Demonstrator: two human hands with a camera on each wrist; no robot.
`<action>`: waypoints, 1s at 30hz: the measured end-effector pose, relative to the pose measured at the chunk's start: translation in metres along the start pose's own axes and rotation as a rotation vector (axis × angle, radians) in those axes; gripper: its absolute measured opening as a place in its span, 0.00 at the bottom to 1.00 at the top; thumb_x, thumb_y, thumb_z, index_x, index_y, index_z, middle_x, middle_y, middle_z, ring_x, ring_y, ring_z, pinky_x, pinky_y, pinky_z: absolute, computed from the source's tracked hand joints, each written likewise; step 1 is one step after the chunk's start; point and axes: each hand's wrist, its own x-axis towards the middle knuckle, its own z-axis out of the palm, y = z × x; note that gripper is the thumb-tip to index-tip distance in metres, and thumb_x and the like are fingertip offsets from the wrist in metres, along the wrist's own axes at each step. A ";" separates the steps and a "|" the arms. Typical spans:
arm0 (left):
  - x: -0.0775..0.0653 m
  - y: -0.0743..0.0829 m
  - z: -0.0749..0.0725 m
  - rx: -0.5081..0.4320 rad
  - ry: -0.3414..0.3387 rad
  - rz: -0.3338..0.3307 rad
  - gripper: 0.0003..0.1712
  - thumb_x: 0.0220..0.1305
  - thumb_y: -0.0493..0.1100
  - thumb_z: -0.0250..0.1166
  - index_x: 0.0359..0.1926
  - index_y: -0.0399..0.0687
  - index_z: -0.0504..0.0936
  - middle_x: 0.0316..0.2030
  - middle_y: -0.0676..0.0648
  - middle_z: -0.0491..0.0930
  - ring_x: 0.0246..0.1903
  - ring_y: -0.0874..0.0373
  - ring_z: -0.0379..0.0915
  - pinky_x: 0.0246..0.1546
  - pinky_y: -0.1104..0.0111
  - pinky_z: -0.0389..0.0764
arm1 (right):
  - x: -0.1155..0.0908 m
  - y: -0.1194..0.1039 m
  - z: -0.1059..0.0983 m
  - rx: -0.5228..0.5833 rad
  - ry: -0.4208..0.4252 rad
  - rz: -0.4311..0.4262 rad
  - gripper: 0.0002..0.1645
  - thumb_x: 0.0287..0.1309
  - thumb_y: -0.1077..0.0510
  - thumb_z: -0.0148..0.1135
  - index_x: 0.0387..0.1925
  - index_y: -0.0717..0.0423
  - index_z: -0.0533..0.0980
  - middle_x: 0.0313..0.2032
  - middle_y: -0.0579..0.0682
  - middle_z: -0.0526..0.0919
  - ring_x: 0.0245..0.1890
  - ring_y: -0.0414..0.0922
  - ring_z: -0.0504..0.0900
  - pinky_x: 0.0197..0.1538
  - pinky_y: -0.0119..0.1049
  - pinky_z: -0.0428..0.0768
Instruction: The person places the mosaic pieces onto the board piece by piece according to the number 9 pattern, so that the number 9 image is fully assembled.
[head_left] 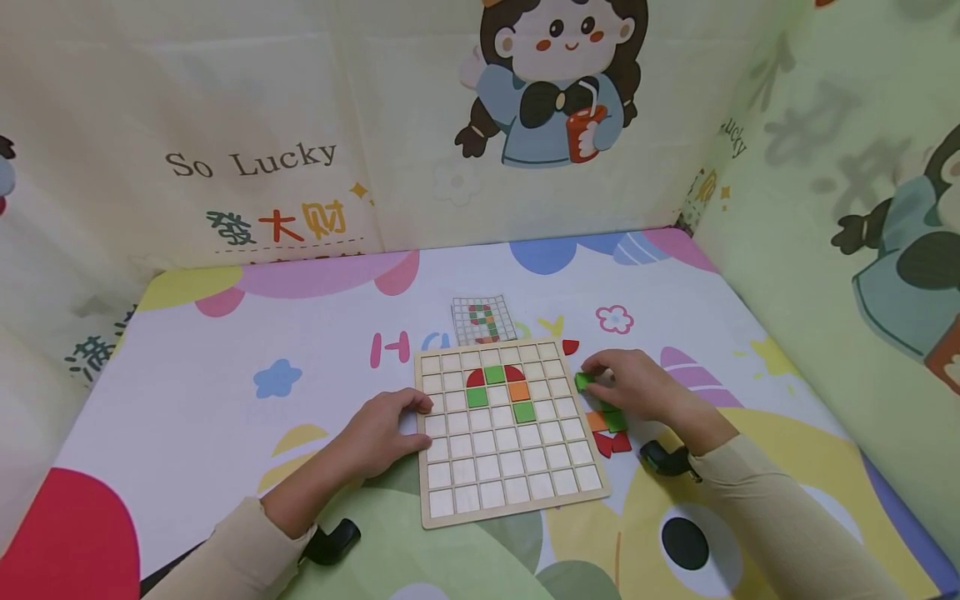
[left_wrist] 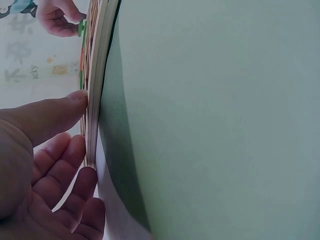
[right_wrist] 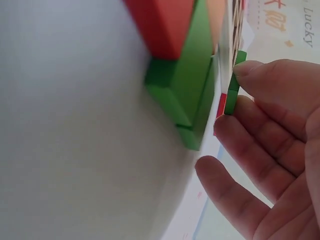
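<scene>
Wooden grid board (head_left: 517, 509) lies well in from the table's (head_left: 202, 375) far edge, bearing six tiles (head_left: 494, 375): three green, two red, one orange. One pattern card (head_left: 460, 309) sits beyond it. By its right edge, the right hand (head_left: 630, 382) pinches a green tile (head_left: 582, 382); the left hand (head_left: 381, 435), thumb and fingers apart, touches its left edge. Backdrop cloth (head_left: 412, 100) reads "So Lucky" and "發大财".

A table (head_left: 202, 433) printed with bright shapes spans the lower frame. At centre lies a wooden grid board (head_left: 516, 510); just above it, a small patterned card (head_left: 483, 319); right of it, loose coloured pieces (head_left: 616, 422), red, green and orange.
</scene>
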 end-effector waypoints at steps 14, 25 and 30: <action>0.001 -0.001 0.000 0.001 0.001 -0.001 0.21 0.56 0.39 0.75 0.51 0.46 0.81 0.45 0.52 0.79 0.51 0.50 0.70 0.56 0.55 0.74 | 0.001 -0.011 -0.003 0.011 0.018 -0.077 0.17 0.59 0.61 0.70 0.49 0.63 0.80 0.43 0.52 0.84 0.44 0.52 0.81 0.51 0.51 0.81; 0.000 -0.001 0.000 0.025 0.004 0.006 0.20 0.56 0.39 0.75 0.49 0.47 0.81 0.45 0.52 0.79 0.50 0.50 0.71 0.55 0.55 0.74 | 0.006 -0.029 0.003 0.036 0.032 -0.186 0.14 0.58 0.61 0.71 0.45 0.61 0.81 0.39 0.48 0.85 0.41 0.48 0.82 0.49 0.47 0.81; 0.000 0.000 0.001 0.019 0.008 -0.001 0.20 0.56 0.39 0.76 0.49 0.48 0.81 0.46 0.52 0.79 0.51 0.50 0.71 0.55 0.55 0.74 | 0.011 -0.040 0.007 0.036 0.020 -0.200 0.15 0.58 0.60 0.72 0.46 0.60 0.82 0.39 0.47 0.85 0.40 0.47 0.80 0.49 0.46 0.81</action>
